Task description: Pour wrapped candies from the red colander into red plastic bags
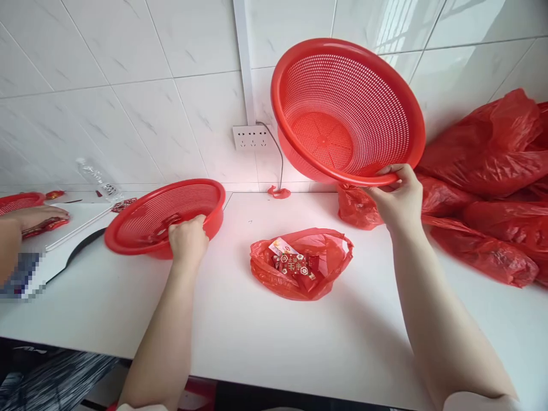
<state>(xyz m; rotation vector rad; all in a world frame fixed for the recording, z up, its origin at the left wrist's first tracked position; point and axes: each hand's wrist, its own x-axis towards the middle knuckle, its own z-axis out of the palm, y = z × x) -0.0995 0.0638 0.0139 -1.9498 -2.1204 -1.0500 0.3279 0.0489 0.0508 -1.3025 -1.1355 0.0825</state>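
My right hand (pixel 398 197) pinches the near rim of a large red plastic colander (pixel 325 140), lifted and tilted so that its bare, perforated inside faces me. At the left, my left hand (pixel 188 237) is closed over the near right rim of a second red colander (pixel 141 214), which leans on the table. A few small red packets (pixel 160 234) show inside that one, partly hidden by my hand. Between my arms sits an opened red plastic bag (pixel 268 282) with red printed packets (pixel 295 267) and a pale card-like piece (pixel 281 246) in it.
Full red plastic bags (pixel 488 165) pile up at the right, with a smaller red bag (pixel 358 206) beside them. Another person's hand (pixel 36 220) holds red packets at far left, near a white board-like item (pixel 88 228). A power strip (pixel 250 137) hangs on the tiled wall.
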